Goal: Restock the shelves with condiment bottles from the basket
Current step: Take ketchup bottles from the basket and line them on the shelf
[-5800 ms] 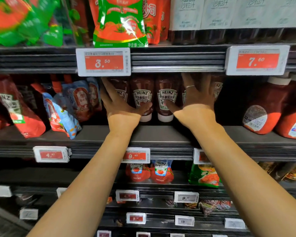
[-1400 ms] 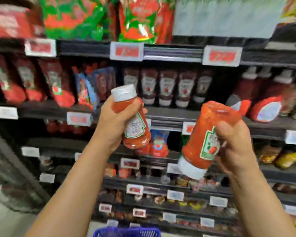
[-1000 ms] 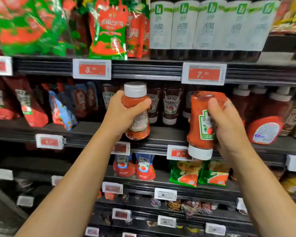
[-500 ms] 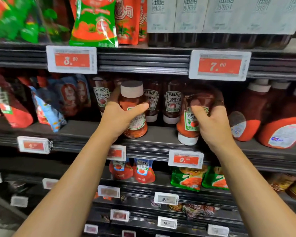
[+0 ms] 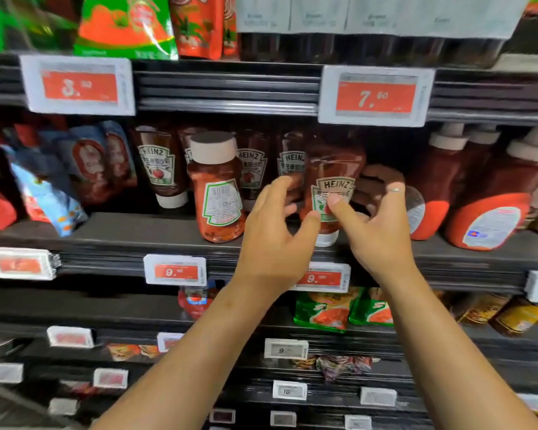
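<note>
A ketchup bottle [image 5: 218, 193] stands cap up on the middle shelf [image 5: 131, 226], its back label facing me and no hand on it. To its right a Heinz ketchup bottle [image 5: 334, 184] stands cap down on the same shelf. My right hand [image 5: 381, 225] holds that one, thumb on the front label and fingers curled round its right side. My left hand [image 5: 275, 234] is at its left side, fingers spread and relaxed, thumb by the bottle's lower part. Several more Heinz bottles [image 5: 159, 169] stand in a row behind. The basket is out of view.
Big ketchup bottles [image 5: 494, 206] stand right of my right hand, sauce pouches [image 5: 84, 162] at the shelf's left. The upper shelf edge with price tags [image 5: 375, 96] hangs just above the bottles. Lower shelves hold green pouches [image 5: 323, 311].
My left hand let go of the cap-up bottle, which now stands on the shelf, and moved right to the cap-down bottle. My right hand pushed that bottle further in.
</note>
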Tool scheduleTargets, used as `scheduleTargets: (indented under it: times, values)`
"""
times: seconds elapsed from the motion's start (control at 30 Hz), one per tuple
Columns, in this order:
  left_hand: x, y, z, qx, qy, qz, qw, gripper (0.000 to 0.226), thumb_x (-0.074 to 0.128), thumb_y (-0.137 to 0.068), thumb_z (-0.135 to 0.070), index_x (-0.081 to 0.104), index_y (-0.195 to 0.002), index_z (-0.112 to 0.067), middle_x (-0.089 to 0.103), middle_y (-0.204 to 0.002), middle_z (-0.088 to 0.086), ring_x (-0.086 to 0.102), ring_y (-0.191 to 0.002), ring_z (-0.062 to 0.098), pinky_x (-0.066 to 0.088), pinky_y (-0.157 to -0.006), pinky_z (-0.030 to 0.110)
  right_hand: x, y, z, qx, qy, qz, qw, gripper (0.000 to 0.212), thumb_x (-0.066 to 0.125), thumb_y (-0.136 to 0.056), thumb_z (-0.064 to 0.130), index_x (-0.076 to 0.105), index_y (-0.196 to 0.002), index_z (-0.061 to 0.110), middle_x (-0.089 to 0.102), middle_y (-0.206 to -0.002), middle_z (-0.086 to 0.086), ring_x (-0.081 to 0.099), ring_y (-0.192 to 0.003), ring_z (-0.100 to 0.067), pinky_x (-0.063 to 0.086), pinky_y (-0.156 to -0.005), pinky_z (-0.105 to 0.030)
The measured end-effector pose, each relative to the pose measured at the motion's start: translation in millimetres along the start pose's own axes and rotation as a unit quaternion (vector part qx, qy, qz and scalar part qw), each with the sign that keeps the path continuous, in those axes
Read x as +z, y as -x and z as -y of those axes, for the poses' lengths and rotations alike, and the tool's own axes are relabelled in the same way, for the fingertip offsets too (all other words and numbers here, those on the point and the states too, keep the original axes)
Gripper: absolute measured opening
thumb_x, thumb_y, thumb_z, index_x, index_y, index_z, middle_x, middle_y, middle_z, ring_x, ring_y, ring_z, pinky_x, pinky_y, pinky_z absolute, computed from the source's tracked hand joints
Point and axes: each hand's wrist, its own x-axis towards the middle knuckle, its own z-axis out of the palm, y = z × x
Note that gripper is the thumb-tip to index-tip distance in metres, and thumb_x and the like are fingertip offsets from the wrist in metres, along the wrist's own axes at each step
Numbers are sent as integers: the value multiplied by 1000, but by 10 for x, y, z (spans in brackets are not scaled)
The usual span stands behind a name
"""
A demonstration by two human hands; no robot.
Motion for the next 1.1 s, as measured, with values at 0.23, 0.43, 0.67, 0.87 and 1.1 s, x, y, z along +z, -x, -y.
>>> scheduleTargets:
  times: [0.23, 0.43, 0.67, 0.87, 1.1]
  values:
    - [222, -167, 58, -13, -57, -2, 998, 25, 63, -97, -26, 59, -120, -18, 69, -104, -5, 67, -95, 7, 56, -84, 31, -110, 11, 52, -11, 82, 4, 997, 62, 73, -90, 32, 34, -139, 30, 69, -121, 2, 72, -100, -16, 59, -82, -33]
    - [387, -390, -6, -20, -133, 19, 991, 42, 60, -94, -16, 56, -136, -12, 65, -93, -2, 61, -82, 13, 46, -69, 11, -172, -176, 65, -42, 306, -11, 951, 91, 69, -89, 28, 11, -158, 32, 65, -123, -13, 62, -111, -30, 40, -100, -25]
    - [181, -229, -2, 18, -173, -13, 985, 31, 66, -92, -27, 64, -121, -18, 65, -107, -9, 57, -90, 1, 42, -75, 5, -12, -352, 17, -2, 341, -37, 939, 102, 70, -83, 11, 6, -160, 32, 55, -140, -18, 55, -123, -36, 38, -112, -48]
    - [-299, 33, 27, 49, -101, -74, 991, 11, 67, -89, -8, 70, -93, -18, 69, -84, -10, 66, -75, 11, 51, -63, 18, 67, -416, -27, -17, 352, -36, 935, 89, 68, -91, 20, 14, -162, 21, 58, -134, -22, 57, -117, -41, 44, -94, -34]
    - [-1012, 85, 167, -45, -159, -206, 965, 19, 67, -85, -33, 61, -71, -22, 61, -63, -3, 57, -60, 4, 40, -57, 10, 407, 48, 274, -77, 317, -60, 943, 41, 64, -84, 37, 61, -117, 12, 65, -101, -9, 61, -94, -26, 42, -76, -28]
